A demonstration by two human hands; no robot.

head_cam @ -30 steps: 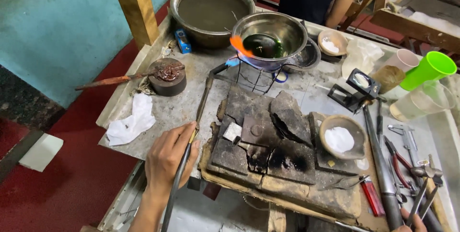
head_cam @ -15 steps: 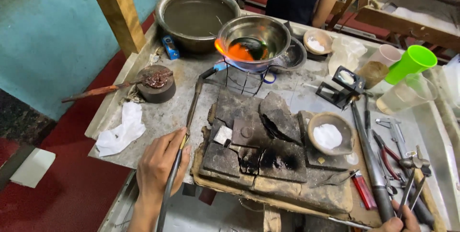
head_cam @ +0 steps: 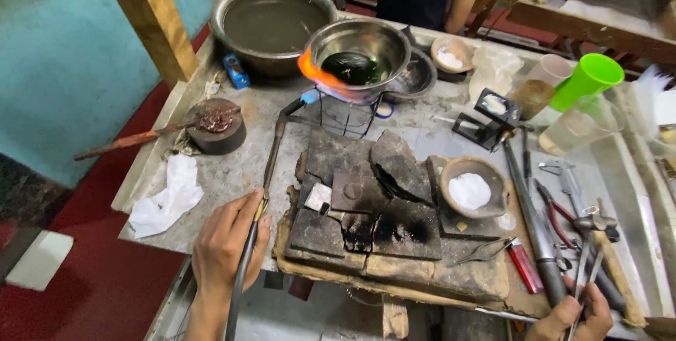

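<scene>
**Torch heating of a steel bowl on a wire stand**

The work surface was a grey metal-topped bench (head_cam: 232, 172) set against a turquoise wall, with a red floor below. Another person stood at the far side, visible only as a dark shirt and bare arms.

The left hand (head_cam: 229, 242) was closed around the long torch pipe (head_cam: 271, 165), gripping it near the hose end. The pipe ran forward across the bench to the steel bowl (head_cam: 360, 59), which sat raised on a wire stand (head_cam: 345, 112). An orange flame (head_cam: 313, 73) played against the bowl's near-left wall. Dark liquid lay inside the bowl.

The right hand (head_cam: 570, 316) appeared only at the lower frame edge. It was wrapped around thin metal tools (head_cam: 584, 270), probably tweezers; the exact grip could not be determined.

Nearby items:
- charred soldering blocks (head_cam: 366, 207) just in front of the stand
- a clay dish of white powder (head_cam: 470, 190) beside the blocks
- a large steel basin (head_cam: 274, 24) behind the bowl
- a crumpled white cloth (head_cam: 169, 197) to the left
- a green cup (head_cam: 588, 80) at the far right

Judged from this arrangement, the heating step was in hand. The next move would call for a steady left-hand grip that held the flame on the bowl wall and clear of the stand legs.
</scene>
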